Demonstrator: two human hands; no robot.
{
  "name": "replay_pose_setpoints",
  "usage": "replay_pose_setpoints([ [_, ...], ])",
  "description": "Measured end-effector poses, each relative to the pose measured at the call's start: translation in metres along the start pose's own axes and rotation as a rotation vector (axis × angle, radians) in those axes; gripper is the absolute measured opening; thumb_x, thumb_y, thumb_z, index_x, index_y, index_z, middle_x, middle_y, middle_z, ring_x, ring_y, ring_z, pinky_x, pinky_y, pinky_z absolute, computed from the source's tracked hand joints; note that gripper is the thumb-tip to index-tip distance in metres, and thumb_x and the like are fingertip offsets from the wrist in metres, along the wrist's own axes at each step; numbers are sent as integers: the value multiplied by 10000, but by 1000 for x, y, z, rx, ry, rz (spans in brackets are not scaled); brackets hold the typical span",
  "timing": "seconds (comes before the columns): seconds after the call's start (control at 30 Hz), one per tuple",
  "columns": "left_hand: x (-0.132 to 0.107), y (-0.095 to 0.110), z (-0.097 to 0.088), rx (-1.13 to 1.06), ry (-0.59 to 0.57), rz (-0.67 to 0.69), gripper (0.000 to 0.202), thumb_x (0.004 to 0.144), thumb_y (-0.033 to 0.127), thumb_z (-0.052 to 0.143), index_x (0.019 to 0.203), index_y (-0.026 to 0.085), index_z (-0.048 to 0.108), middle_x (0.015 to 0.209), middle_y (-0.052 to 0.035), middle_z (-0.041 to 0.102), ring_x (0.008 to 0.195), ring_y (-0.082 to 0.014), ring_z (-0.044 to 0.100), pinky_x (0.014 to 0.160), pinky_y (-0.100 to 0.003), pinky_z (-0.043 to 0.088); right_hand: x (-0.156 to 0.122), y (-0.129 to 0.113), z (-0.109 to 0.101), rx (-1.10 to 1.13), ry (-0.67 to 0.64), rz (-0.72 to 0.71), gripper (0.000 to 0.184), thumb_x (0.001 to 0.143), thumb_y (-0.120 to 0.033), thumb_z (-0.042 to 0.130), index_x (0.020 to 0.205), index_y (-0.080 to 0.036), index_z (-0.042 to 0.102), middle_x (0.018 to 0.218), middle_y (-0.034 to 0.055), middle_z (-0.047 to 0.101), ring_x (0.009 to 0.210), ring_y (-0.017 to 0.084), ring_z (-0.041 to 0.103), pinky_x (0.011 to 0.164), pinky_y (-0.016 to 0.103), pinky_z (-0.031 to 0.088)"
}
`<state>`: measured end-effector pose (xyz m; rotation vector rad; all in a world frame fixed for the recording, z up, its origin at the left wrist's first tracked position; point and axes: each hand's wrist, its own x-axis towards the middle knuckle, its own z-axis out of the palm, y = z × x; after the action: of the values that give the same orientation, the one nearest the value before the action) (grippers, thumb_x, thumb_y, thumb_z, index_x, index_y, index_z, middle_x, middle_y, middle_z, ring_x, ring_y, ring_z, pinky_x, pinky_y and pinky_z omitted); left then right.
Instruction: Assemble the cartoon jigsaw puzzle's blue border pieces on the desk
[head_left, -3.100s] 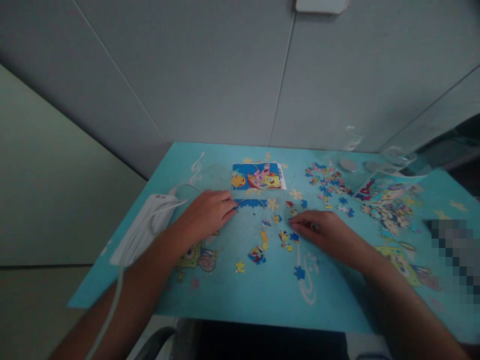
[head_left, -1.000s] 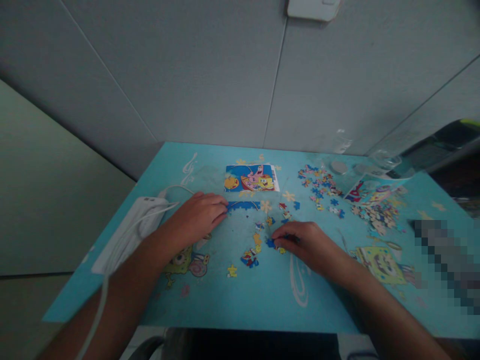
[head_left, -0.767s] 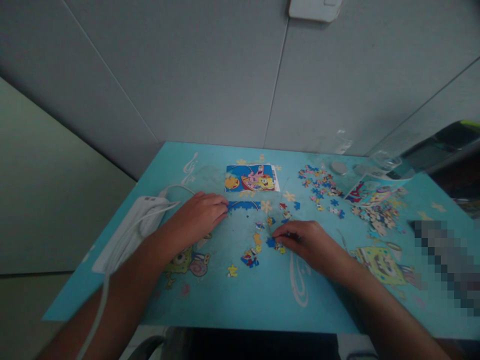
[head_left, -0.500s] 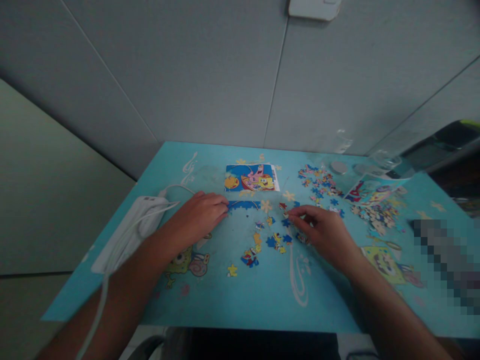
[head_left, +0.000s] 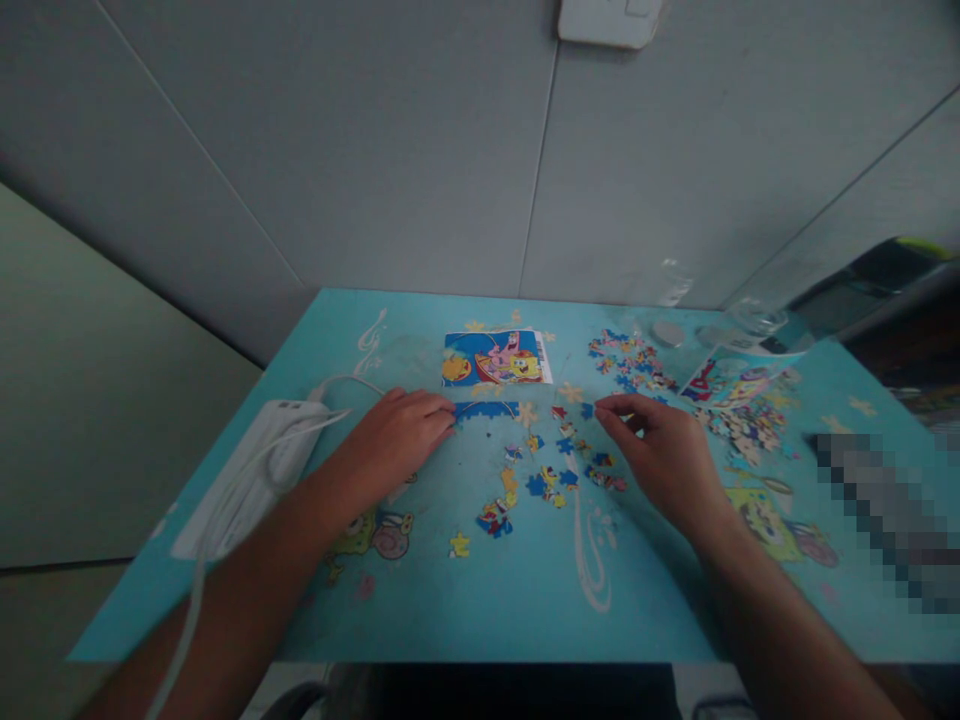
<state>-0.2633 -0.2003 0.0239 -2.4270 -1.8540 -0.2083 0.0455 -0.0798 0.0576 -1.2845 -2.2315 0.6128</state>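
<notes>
My left hand (head_left: 412, 425) rests on the table with its fingers bent together against the left end of a joined strip of blue jigsaw pieces (head_left: 487, 410). To the right, my right hand (head_left: 649, 430) has thumb and forefinger pinched at the right edge of a blue puzzle piece (head_left: 587, 410). Loose puzzle pieces and small joined clusters (head_left: 551, 484) lie between and below the hands. A yellow puzzle piece (head_left: 460, 545) sits apart, nearer the front. Just behind the strip lies a cartoon picture card (head_left: 495, 358).
More puzzle pieces (head_left: 630, 360) are spread at the back right, with a pile (head_left: 750, 430) beside a printed clear container (head_left: 742, 370). A white power strip (head_left: 255, 480) with cables lies at the left. A grey wall (head_left: 420, 150) stands behind the blue table (head_left: 517, 610).
My right hand has moved rightward and slightly back, from the small loose pieces to the blue piece. My left hand stays at the strip. The view has shifted slightly.
</notes>
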Motion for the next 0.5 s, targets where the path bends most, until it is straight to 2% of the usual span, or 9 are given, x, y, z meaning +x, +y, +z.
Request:
replay_pose_setpoints([
  [0.5, 1, 4, -1, 9, -1, -17, 269, 1028, 256, 446, 1105, 201, 697, 1185, -53, 715, 1042, -254, 653, 865, -423, 439, -1, 1, 1, -3, -36, 24, 186, 929, -342, 594, 979, -244, 744, 854, 22, 753, 679, 187, 659, 665, 317, 463],
])
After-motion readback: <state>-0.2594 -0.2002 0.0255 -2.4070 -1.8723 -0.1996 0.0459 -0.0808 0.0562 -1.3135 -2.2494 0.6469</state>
